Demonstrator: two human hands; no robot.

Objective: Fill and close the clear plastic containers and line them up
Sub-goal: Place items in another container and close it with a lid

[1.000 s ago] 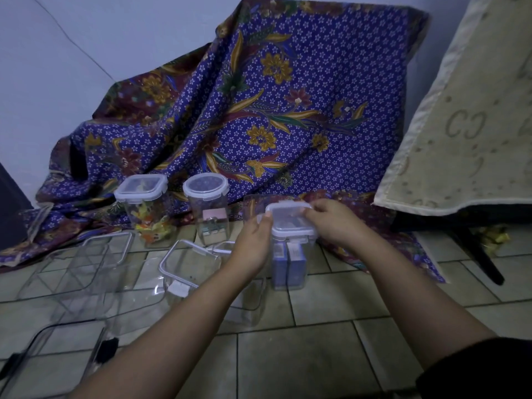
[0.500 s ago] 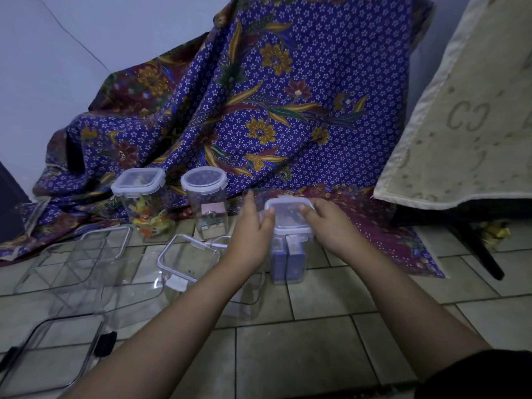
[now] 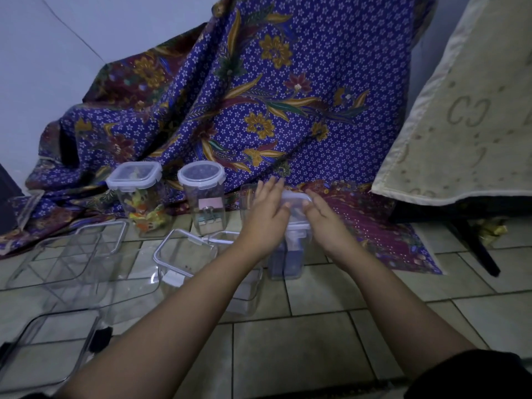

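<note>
A tall clear container [image 3: 289,256] with blue packets inside stands on the tiled floor. My left hand [image 3: 266,216] and my right hand [image 3: 324,223] clasp its white-rimmed lid [image 3: 296,198] from both sides, fingers stretched over the top. To the left stand two closed containers: a square one with colourful pieces [image 3: 138,197] and a round-lidded one with small boxes [image 3: 205,200]. An open empty container [image 3: 184,256] lies just left of my left forearm.
Several empty clear containers and lids [image 3: 72,254] lie on the floor at the left. A blue patterned cloth [image 3: 259,96] drapes behind. A beige mat [image 3: 466,110] hangs over a dark stand [image 3: 475,246] at the right.
Both hands have shifted further over the lid of the blue-packet container, with fingers now extended past its far edge. The container has stayed in place.
</note>
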